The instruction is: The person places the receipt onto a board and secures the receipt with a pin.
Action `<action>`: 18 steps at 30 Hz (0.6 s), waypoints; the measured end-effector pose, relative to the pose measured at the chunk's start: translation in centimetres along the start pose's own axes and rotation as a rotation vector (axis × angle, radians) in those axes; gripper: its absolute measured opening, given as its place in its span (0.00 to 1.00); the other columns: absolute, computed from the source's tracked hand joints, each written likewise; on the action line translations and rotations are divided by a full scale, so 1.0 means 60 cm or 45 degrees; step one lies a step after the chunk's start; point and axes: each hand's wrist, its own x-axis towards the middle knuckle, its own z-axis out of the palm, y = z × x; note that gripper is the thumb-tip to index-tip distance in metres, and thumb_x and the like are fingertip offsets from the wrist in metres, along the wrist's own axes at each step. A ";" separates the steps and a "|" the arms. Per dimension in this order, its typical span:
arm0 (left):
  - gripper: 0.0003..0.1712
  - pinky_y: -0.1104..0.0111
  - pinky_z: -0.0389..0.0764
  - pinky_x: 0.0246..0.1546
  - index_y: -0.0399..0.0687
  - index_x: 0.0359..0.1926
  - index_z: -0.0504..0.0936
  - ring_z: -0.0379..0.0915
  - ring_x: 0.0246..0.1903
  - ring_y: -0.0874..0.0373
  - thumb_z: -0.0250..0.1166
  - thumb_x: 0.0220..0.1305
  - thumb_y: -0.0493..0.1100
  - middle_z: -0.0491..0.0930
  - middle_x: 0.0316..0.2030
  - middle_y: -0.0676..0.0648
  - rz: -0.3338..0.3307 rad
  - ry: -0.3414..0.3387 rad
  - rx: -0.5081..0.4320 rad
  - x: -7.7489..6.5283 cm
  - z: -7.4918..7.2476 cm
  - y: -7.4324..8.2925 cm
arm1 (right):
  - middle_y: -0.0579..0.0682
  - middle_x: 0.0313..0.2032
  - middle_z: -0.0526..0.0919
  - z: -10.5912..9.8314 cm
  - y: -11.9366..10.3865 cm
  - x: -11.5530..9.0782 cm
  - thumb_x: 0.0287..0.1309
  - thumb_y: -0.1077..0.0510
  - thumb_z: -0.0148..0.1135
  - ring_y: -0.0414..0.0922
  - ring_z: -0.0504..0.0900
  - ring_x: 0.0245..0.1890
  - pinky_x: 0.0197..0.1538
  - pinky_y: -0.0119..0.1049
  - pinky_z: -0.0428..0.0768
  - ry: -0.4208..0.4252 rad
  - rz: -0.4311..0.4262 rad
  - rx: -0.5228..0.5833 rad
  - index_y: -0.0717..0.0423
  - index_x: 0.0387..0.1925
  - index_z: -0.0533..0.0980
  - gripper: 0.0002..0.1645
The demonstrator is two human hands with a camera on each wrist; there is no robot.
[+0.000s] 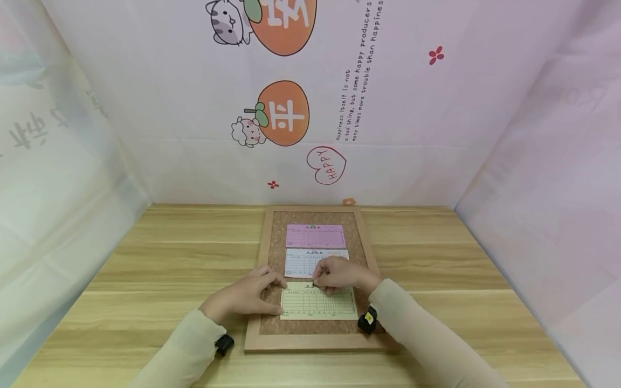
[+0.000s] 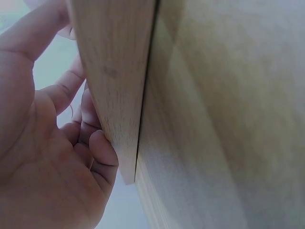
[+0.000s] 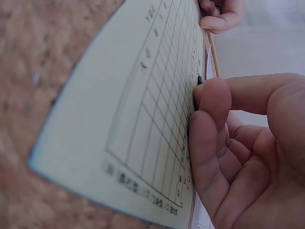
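Observation:
A yellow printed form (image 1: 317,304) lies on the lower part of a wood-framed cork board (image 1: 317,327). At the form's top edge my right hand (image 1: 339,272) pinches a small dark push pin (image 3: 199,81) between thumb and forefinger; its tip is hidden. My left hand (image 1: 245,293) rests over the board's left frame, thumb and fingertips at the form's left edge. In the left wrist view the fingers reach over the wooden frame (image 2: 112,71). Above the yellow form are a white-blue form (image 1: 297,262), partly behind my right hand, and a pink form (image 1: 315,237) with a green pin (image 1: 312,226).
The board lies on a wood-grain table (image 1: 194,248), its far end close to the printed back wall (image 1: 218,172). White cloth walls stand at left (image 1: 73,161) and right (image 1: 543,178). A black wrist device (image 1: 367,320) sits at my right cuff, over the board's edge.

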 end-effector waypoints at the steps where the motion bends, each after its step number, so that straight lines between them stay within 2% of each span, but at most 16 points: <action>1: 0.30 0.51 0.69 0.56 0.52 0.57 0.76 0.64 0.53 0.54 0.74 0.58 0.56 0.67 0.51 0.53 0.000 0.000 -0.003 0.000 0.000 0.001 | 0.50 0.26 0.81 0.000 -0.001 -0.001 0.68 0.61 0.61 0.42 0.81 0.23 0.30 0.37 0.81 0.000 -0.005 -0.010 0.59 0.37 0.79 0.05; 11: 0.29 0.51 0.69 0.57 0.52 0.56 0.76 0.64 0.53 0.54 0.74 0.58 0.56 0.68 0.51 0.53 0.007 0.009 0.010 0.000 0.000 0.001 | 0.50 0.26 0.81 0.002 -0.004 -0.004 0.69 0.60 0.60 0.43 0.81 0.24 0.31 0.37 0.81 0.011 0.008 -0.064 0.57 0.37 0.79 0.04; 18: 0.29 0.51 0.69 0.57 0.53 0.57 0.76 0.64 0.54 0.54 0.74 0.58 0.57 0.67 0.51 0.53 0.003 0.008 0.005 -0.001 0.001 -0.001 | 0.50 0.27 0.82 0.001 0.001 -0.002 0.69 0.60 0.59 0.43 0.82 0.24 0.32 0.37 0.81 0.003 0.004 -0.042 0.57 0.37 0.79 0.05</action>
